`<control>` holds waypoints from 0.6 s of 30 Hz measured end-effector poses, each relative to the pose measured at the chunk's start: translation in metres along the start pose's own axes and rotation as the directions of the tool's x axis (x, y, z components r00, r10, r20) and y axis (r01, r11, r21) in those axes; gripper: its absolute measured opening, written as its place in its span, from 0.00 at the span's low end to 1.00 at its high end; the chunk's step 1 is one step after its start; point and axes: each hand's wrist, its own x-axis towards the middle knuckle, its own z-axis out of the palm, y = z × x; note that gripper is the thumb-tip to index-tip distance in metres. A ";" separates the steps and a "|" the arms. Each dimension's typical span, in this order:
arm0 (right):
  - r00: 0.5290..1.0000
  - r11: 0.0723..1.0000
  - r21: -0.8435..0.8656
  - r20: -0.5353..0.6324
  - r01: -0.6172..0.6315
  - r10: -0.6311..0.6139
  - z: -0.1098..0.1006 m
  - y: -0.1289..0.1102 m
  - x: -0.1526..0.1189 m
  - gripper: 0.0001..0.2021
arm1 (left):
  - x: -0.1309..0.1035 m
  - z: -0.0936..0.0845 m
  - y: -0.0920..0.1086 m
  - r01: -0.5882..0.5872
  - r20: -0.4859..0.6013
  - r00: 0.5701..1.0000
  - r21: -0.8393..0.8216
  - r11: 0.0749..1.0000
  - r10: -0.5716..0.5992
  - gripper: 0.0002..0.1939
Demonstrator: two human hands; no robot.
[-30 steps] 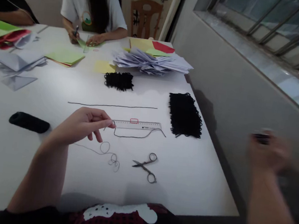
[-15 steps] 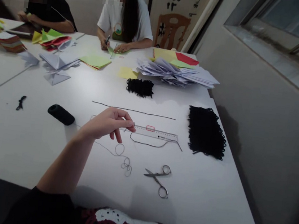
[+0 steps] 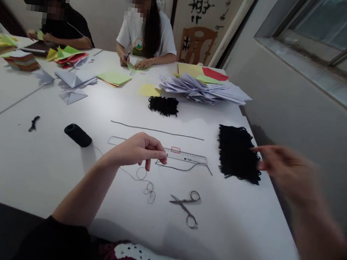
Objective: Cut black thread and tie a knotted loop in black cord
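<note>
Should our blurred right hand [image 3: 283, 166], at three o'clock from the left, brush the larger black looped bundle [image 3: 235, 154], its strands could be pulled askew; a slack pinch could likewise let the cord [image 3: 184, 169] slip. We hold the left hand [image 3: 142, 151] over the worktop [image 3: 234, 222], wrist arched, thumb and forefinger pinching the cord, which trails toward three o'clock along the ruler [image 3: 185, 157]; whether the right grips anything, we cannot tell

A yarn bundle [image 3: 236, 154] lies right of the ruler [image 3: 189, 157] and scissors [image 3: 182, 201].
</note>
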 end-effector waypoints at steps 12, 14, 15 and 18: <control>0.743 0.874 0.445 0.649 -0.197 -0.163 0.158 -0.068 -0.061 0.18 | -0.037 0.002 -0.040 0.134 -0.300 0.944 -0.036 0.990 -0.138 0.10; 0.795 0.931 0.354 0.588 -0.092 -0.145 0.155 -0.060 -0.056 0.17 | -0.041 -0.003 -0.055 0.161 -0.420 0.900 0.076 0.984 -0.115 0.10; 0.812 0.953 0.299 0.566 -0.042 -0.142 0.154 -0.056 -0.054 0.16 | -0.041 -0.005 -0.063 0.187 -0.485 0.870 0.157 0.970 -0.089 0.10; 0.878 0.985 0.125 0.451 0.117 -0.161 0.154 -0.049 -0.049 0.14 | -0.038 -0.013 -0.089 0.325 -0.647 0.762 0.422 0.847 0.030 0.09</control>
